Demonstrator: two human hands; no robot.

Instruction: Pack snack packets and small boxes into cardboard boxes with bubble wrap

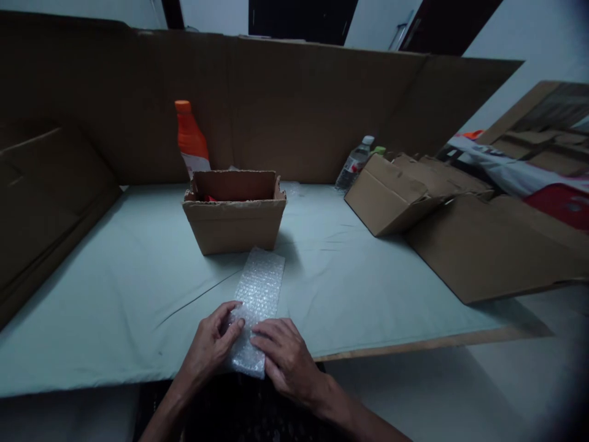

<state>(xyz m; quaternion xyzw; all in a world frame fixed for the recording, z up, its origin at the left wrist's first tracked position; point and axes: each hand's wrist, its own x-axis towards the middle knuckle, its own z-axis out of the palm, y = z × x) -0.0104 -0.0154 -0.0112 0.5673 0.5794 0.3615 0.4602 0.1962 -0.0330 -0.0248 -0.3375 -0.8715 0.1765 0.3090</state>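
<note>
A strip of bubble wrap [258, 288] lies on the pale green table cover [115, 276], running from the table's near edge toward a small open cardboard box [234, 224]. My left hand [212, 345] curls its fingers round the near end of the wrap. My right hand [285, 359] presses on the same end from the right, fingers bent over it. What the wrap encloses at that end is hidden. An orange bottle [190, 140] stands behind the box.
Tall cardboard sheets [322, 104] wall the back and left. A larger open cardboard box [391, 193] and flattened cardboard [488, 245] lie at the right. A clear plastic bottle [353, 164] leans at the back. Red and white packaging [552, 196] sits at the far right.
</note>
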